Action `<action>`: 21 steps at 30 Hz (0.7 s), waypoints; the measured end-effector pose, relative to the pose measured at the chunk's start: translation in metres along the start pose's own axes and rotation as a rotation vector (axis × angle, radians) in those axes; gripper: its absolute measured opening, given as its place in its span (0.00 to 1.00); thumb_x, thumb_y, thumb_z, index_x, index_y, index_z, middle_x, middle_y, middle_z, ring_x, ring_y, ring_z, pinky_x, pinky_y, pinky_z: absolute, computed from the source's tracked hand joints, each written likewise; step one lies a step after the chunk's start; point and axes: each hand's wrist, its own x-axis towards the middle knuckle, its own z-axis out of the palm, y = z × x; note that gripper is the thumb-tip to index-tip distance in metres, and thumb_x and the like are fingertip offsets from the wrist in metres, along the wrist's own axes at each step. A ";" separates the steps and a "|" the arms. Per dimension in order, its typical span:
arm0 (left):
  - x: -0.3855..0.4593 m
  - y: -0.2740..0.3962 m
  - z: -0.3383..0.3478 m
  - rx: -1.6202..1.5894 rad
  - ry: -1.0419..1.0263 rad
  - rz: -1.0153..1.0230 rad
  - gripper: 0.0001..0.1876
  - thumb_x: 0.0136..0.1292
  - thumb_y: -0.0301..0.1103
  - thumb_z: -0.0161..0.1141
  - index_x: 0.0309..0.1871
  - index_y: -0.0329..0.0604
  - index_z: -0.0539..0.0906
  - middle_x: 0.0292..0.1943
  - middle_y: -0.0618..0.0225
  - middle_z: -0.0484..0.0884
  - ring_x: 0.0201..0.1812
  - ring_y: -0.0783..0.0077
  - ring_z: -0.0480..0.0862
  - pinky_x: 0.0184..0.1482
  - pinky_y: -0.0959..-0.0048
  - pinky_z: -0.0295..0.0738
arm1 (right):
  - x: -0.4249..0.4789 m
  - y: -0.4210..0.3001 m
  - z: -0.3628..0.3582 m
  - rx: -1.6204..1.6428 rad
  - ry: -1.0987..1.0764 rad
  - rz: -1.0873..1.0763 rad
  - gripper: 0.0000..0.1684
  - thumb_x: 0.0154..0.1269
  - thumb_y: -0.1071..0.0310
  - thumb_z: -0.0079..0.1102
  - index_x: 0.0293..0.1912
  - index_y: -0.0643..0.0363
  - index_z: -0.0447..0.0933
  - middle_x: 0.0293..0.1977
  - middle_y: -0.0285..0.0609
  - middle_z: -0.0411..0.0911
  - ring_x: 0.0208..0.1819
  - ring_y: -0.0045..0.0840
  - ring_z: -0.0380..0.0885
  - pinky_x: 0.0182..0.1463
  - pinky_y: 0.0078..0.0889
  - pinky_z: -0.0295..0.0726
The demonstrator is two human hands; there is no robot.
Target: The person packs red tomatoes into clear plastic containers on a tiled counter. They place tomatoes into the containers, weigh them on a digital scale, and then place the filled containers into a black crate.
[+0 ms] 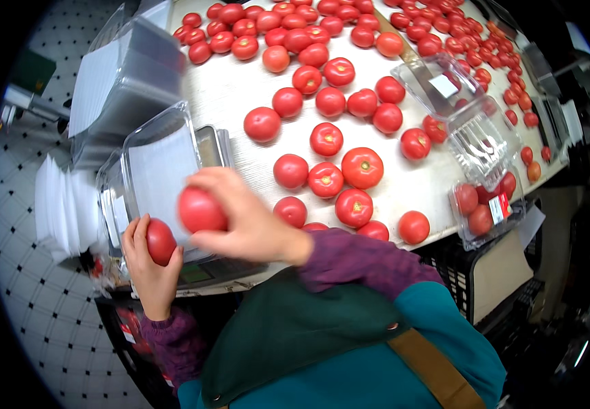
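Observation:
My left hand [146, 266] grips a red tomato [161, 242] at the near left side of a clear plastic clamshell box [188, 115]. A second tomato [202, 209], slightly blurred, is in my right hand [249, 220], over the same box. White paper [164, 158] lies inside the box. Loose tomatoes [325, 180] rest on the pale tabletop [254, 179] just right of my right hand, several with the stem scar facing up. My right forearm hides part of the nearest ones.
Nested clear containers [141, 66] stand at the far left, with stacked white paper sheets [65, 209] nearer. On the right are an open, labelled clamshell [479, 135] and a filled tomato pack [484, 209]. A wooden strip [395, 36] crosses the table between tomato groups. Black crates [448, 276] sit below the edge.

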 end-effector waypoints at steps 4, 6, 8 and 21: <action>-0.004 -0.025 0.020 0.118 -0.066 0.075 0.34 0.46 0.27 0.68 0.61 0.41 0.71 0.59 0.51 0.69 0.59 0.47 0.70 0.60 0.58 0.66 | 0.019 0.019 0.045 -0.599 -0.100 -0.345 0.29 0.50 0.66 0.67 0.52 0.61 0.71 0.56 0.58 0.66 0.60 0.50 0.65 0.63 0.45 0.67; -0.008 -0.032 0.026 0.112 -0.128 0.114 0.32 0.49 0.27 0.68 0.61 0.40 0.71 0.60 0.50 0.69 0.60 0.47 0.70 0.61 0.58 0.66 | 0.014 0.029 0.048 -0.757 -0.158 -0.387 0.19 0.52 0.69 0.62 0.46 0.61 0.75 0.51 0.55 0.72 0.57 0.47 0.70 0.60 0.43 0.70; -0.009 -0.035 0.025 0.023 -0.152 0.087 0.30 0.51 0.27 0.66 0.61 0.39 0.72 0.60 0.50 0.69 0.60 0.48 0.71 0.61 0.58 0.66 | -0.005 0.033 0.033 -0.572 -0.120 -0.294 0.20 0.52 0.68 0.63 0.47 0.60 0.75 0.51 0.51 0.73 0.55 0.44 0.73 0.57 0.42 0.72; -0.040 0.055 0.074 -0.669 -0.505 0.260 0.14 0.54 0.25 0.63 0.45 0.33 0.79 0.38 0.54 0.80 0.35 0.60 0.83 0.39 0.69 0.77 | -0.168 0.021 -0.129 -0.914 0.188 0.622 0.32 0.53 0.59 0.69 0.55 0.59 0.69 0.44 0.51 0.77 0.45 0.41 0.77 0.46 0.40 0.77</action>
